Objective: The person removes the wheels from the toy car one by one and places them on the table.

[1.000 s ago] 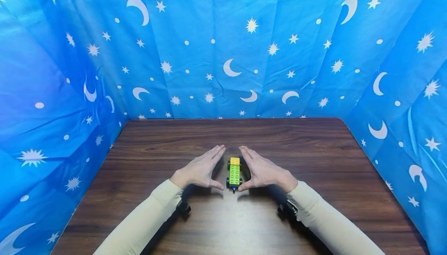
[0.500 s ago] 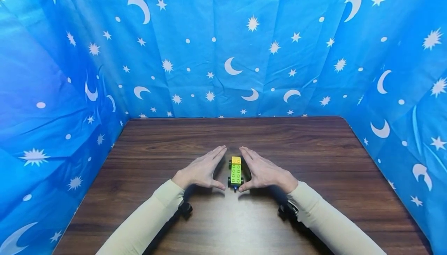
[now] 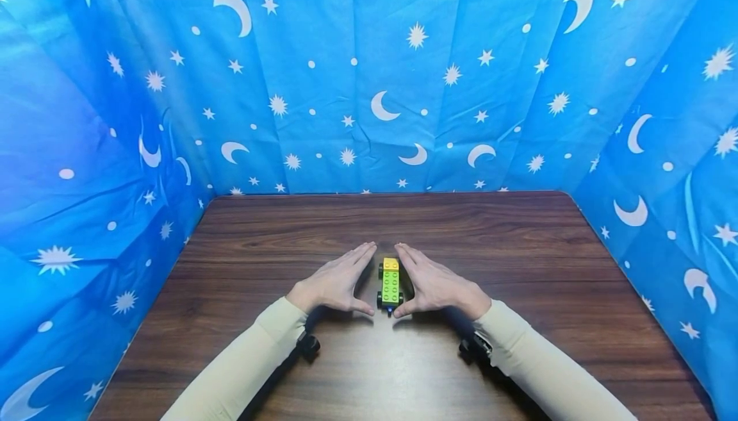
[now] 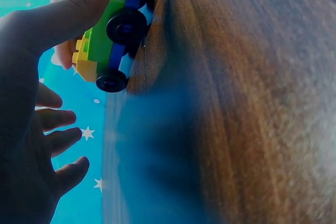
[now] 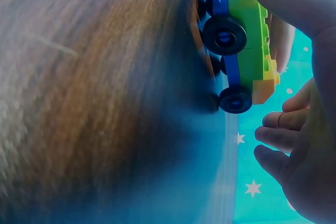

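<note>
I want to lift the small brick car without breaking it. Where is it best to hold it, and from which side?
Probably grip the toy car by its long green body, above the black wheels, coming from both sides. It stands on the table lengthwise between the left hand and right hand, and its flat side walls face the palms. The studded top and the turning wheels offer less hold.
</note>
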`<state>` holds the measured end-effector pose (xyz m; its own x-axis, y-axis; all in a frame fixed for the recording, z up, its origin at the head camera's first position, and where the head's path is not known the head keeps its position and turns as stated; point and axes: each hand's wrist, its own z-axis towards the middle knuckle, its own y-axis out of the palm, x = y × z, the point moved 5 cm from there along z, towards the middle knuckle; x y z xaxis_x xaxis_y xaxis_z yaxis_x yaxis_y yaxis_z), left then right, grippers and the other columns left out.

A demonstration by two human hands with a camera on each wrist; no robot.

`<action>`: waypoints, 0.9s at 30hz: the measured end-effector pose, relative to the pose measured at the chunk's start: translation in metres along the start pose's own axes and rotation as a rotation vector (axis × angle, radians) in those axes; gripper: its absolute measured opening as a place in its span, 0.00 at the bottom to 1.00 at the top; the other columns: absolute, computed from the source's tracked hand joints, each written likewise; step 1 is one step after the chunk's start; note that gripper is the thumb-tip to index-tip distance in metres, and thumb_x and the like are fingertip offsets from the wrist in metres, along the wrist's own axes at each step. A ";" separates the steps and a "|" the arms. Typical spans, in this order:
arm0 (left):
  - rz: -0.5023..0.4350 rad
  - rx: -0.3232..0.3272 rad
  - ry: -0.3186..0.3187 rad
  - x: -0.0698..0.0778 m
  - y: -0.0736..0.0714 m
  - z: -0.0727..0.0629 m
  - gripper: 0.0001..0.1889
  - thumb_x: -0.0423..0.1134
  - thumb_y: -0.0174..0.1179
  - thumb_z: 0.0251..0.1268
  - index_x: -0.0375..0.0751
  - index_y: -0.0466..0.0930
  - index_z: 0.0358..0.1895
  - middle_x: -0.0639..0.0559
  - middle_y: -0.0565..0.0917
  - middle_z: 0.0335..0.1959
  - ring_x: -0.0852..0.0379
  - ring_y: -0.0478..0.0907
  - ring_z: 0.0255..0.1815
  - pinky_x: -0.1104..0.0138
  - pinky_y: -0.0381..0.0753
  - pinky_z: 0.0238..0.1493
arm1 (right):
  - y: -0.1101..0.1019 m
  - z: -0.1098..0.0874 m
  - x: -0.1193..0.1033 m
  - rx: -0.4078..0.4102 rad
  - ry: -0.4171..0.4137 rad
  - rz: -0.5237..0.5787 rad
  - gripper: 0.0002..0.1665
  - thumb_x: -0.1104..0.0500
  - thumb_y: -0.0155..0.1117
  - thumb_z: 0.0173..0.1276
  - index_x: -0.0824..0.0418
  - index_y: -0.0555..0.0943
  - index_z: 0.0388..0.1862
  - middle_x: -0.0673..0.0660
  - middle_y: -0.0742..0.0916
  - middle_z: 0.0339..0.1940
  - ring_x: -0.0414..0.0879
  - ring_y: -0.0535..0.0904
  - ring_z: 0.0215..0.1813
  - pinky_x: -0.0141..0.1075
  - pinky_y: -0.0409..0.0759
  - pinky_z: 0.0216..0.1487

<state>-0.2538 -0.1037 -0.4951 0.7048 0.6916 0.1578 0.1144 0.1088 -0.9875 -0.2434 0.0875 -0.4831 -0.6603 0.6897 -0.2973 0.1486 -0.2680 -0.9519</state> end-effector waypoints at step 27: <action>-0.009 -0.024 -0.027 0.002 0.003 0.007 0.68 0.77 0.61 0.44 0.39 0.35 0.78 0.41 0.44 0.80 0.49 0.42 0.80 0.57 0.50 0.77 | 0.004 0.004 0.003 -0.013 -0.027 0.012 0.79 0.25 0.71 0.44 0.71 0.45 0.77 0.75 0.57 0.76 0.64 0.55 0.77 0.52 0.58 0.75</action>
<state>-0.2566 -0.0972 -0.4981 0.6848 0.7096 0.1660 0.1377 0.0978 -0.9856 -0.2471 0.0858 -0.4873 -0.6783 0.6676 -0.3068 0.1663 -0.2673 -0.9492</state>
